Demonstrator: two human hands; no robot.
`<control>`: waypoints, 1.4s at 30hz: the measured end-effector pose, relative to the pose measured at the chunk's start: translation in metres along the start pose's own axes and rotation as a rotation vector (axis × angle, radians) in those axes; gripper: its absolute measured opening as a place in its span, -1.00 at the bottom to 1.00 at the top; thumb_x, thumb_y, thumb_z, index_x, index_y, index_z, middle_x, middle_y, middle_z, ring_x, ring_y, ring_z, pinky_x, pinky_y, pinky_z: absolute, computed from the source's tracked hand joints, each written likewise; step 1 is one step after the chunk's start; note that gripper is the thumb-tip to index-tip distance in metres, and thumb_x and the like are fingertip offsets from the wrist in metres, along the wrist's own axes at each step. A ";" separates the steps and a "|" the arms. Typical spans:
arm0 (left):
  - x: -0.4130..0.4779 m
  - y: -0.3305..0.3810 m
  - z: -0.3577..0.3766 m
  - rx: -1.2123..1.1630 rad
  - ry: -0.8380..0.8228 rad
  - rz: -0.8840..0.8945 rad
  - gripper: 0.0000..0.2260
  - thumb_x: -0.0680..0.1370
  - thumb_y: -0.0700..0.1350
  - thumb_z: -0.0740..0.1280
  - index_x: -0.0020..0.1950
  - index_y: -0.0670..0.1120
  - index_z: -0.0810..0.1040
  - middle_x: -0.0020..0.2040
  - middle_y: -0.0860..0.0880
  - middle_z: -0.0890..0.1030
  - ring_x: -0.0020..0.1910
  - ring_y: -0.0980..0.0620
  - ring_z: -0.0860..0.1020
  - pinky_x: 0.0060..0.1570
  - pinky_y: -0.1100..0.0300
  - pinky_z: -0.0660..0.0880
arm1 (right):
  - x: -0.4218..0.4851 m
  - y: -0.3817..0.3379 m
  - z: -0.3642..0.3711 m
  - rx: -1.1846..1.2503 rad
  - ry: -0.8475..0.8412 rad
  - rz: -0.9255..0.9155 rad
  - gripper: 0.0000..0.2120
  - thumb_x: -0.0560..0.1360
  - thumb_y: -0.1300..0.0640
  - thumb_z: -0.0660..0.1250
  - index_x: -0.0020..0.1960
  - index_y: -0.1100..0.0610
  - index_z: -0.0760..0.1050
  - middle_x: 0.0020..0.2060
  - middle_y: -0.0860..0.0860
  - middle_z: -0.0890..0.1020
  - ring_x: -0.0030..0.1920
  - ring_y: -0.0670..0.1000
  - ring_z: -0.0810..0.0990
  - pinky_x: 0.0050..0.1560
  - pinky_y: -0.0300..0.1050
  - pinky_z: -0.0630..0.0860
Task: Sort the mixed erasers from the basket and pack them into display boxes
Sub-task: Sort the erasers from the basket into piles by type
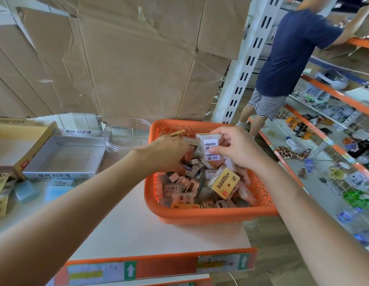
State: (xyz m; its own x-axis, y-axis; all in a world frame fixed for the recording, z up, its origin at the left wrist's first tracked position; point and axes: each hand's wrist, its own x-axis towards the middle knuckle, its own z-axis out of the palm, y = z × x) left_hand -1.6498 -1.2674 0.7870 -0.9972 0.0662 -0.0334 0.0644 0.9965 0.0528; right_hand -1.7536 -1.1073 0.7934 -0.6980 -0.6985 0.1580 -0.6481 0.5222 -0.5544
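The right hand (235, 149) pinches a small stack of wrapped 2B erasers (210, 145), thumb on the front labels and fingers curled over the top. The stack sits just above the loose erasers (185, 187) in the orange basket (210, 216). The left hand (167, 153) reaches down into the same pile, its fingertips buried among the erasers; whether they grip anything I cannot tell. A yellow pack (224, 182) lies just below the right thumb. The silver display box (62, 174) stands open, well left of the left fingers.

"로버 지우개" on display box (55, 175) ("2B" on packs (210, 150))
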 end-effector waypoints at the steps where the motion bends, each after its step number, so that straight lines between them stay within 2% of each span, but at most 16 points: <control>1: 0.001 0.003 0.000 0.014 -0.005 -0.002 -0.71 0.47 0.02 0.37 0.16 0.00 0.52 0.05 0.04 0.57 0.04 0.04 0.51 0.07 0.17 0.44 | -0.001 0.000 0.000 0.006 -0.009 0.004 -0.70 0.36 0.16 0.50 0.07 0.00 0.56 -0.17 -0.13 0.64 -0.14 -0.12 0.62 -0.02 -0.02 0.58; 6: 0.006 0.015 0.007 0.077 -0.011 -0.019 -0.79 0.49 -0.18 0.30 0.12 -0.10 0.56 0.05 -0.04 0.58 -0.01 -0.03 0.56 -0.09 0.15 0.51 | -0.003 -0.002 0.001 0.024 -0.019 0.002 -0.68 0.38 0.16 0.49 0.11 0.04 0.56 -0.18 -0.12 0.64 -0.14 -0.11 0.62 -0.02 -0.03 0.58; 8: 0.005 0.016 0.008 0.075 -0.013 -0.021 -0.77 0.49 -0.22 0.28 0.13 -0.10 0.55 0.06 -0.05 0.57 0.01 -0.04 0.56 -0.08 0.12 0.51 | -0.005 -0.002 0.000 0.025 -0.014 0.000 -0.66 0.37 0.15 0.49 0.14 0.04 0.55 -0.15 -0.11 0.64 -0.12 -0.11 0.62 0.00 -0.03 0.58; 10: 0.004 0.015 0.008 0.068 -0.006 -0.013 -0.75 0.50 -0.23 0.27 0.17 -0.10 0.54 0.09 -0.04 0.55 0.06 -0.04 0.54 -0.04 0.12 0.49 | -0.006 -0.001 -0.001 0.033 -0.011 0.002 -0.64 0.37 0.15 0.49 0.15 0.05 0.54 -0.13 -0.10 0.65 -0.11 -0.11 0.62 0.00 -0.05 0.57; 14: 0.000 0.011 0.005 0.023 -0.040 0.023 -0.71 0.51 -0.23 0.24 0.21 -0.05 0.50 0.11 -0.01 0.54 0.11 0.00 0.49 -0.10 0.20 0.35 | -0.010 0.001 -0.002 0.053 -0.020 0.012 -0.64 0.38 0.16 0.49 0.15 0.04 0.53 -0.13 -0.10 0.65 -0.12 -0.14 0.63 -0.02 -0.08 0.58; 20: -0.001 0.003 0.002 -0.046 -0.156 0.048 -0.76 0.51 -0.20 0.27 0.17 -0.06 0.48 0.07 -0.04 0.55 0.05 -0.02 0.49 0.01 0.12 0.42 | -0.013 0.004 -0.004 0.066 -0.020 0.014 -0.61 0.38 0.16 0.48 0.19 0.07 0.52 -0.10 -0.07 0.65 -0.10 -0.11 0.63 0.00 -0.05 0.58; 24: -0.003 0.003 0.000 -0.099 -0.184 0.044 -0.75 0.50 -0.19 0.29 0.17 -0.05 0.47 0.02 0.01 0.50 -0.07 0.06 0.40 -0.07 0.22 0.34 | -0.016 0.004 -0.006 0.077 -0.011 0.013 -0.63 0.38 0.17 0.48 0.17 0.07 0.53 -0.12 -0.07 0.65 -0.10 -0.09 0.63 0.02 -0.03 0.57; 27: -0.005 0.005 -0.001 -0.132 -0.177 0.030 -0.68 0.49 -0.20 0.28 0.24 -0.06 0.45 0.07 0.00 0.52 -0.02 0.06 0.46 -0.04 0.19 0.41 | -0.019 0.003 -0.007 0.084 -0.009 0.008 -0.63 0.38 0.19 0.48 0.17 0.09 0.53 -0.11 -0.05 0.66 -0.09 -0.08 0.63 0.04 -0.01 0.56; 30: -0.006 0.008 -0.001 -0.158 -0.169 0.022 -0.70 0.50 -0.22 0.27 0.23 -0.04 0.45 0.08 -0.01 0.52 -0.04 0.06 0.45 -0.07 0.21 0.38 | -0.020 0.001 -0.007 0.089 -0.009 0.009 -0.61 0.38 0.19 0.48 0.18 0.10 0.53 -0.13 -0.07 0.64 -0.09 -0.08 0.62 0.06 0.00 0.55; 35: -0.013 0.003 -0.003 -0.314 -0.005 -0.020 -0.79 0.49 -0.19 0.34 0.12 -0.07 0.50 0.08 0.00 0.55 0.05 0.05 0.51 0.07 0.16 0.46 | -0.022 -0.001 -0.007 0.128 0.009 0.007 -0.67 0.39 0.19 0.47 0.12 0.03 0.52 -0.17 -0.10 0.64 -0.11 -0.08 0.63 0.04 0.01 0.57; 39: -0.024 -0.004 -0.008 -0.480 0.174 -0.026 -0.81 0.46 -0.24 0.38 0.06 -0.11 0.54 -0.04 0.06 0.53 -0.03 0.10 0.50 -0.06 0.36 0.42 | -0.021 -0.004 -0.006 0.160 0.049 0.001 -0.78 0.40 0.16 0.47 -0.04 -0.07 0.52 -0.15 -0.07 0.68 -0.10 -0.03 0.65 0.02 0.11 0.57; 40: -0.027 -0.006 -0.009 -0.509 0.222 -0.025 -0.82 0.45 -0.24 0.38 0.04 -0.12 0.55 -0.05 0.05 0.54 -0.05 0.09 0.51 -0.08 0.35 0.43 | -0.020 -0.006 -0.006 0.169 0.054 0.000 -0.79 0.40 0.14 0.46 -0.09 -0.11 0.51 -0.16 -0.07 0.68 -0.10 -0.02 0.66 0.02 0.13 0.57; 42: -0.037 -0.014 -0.012 -0.554 0.310 -0.026 -0.83 0.44 -0.25 0.39 0.01 -0.10 0.55 -0.02 -0.01 0.57 -0.04 0.01 0.54 -0.04 0.20 0.46 | -0.019 -0.013 -0.004 0.184 0.064 -0.004 -0.81 0.41 0.10 0.45 -0.11 -0.14 0.50 -0.16 -0.10 0.67 -0.10 -0.04 0.66 0.02 0.12 0.57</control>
State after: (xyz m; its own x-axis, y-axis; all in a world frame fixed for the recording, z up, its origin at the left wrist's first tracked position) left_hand -1.6146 -1.2847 0.7999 -0.9678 -0.0584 0.2449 0.0941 0.8183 0.5670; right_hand -1.7331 -1.0982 0.8009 -0.7171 -0.6649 0.2088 -0.5886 0.4173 -0.6924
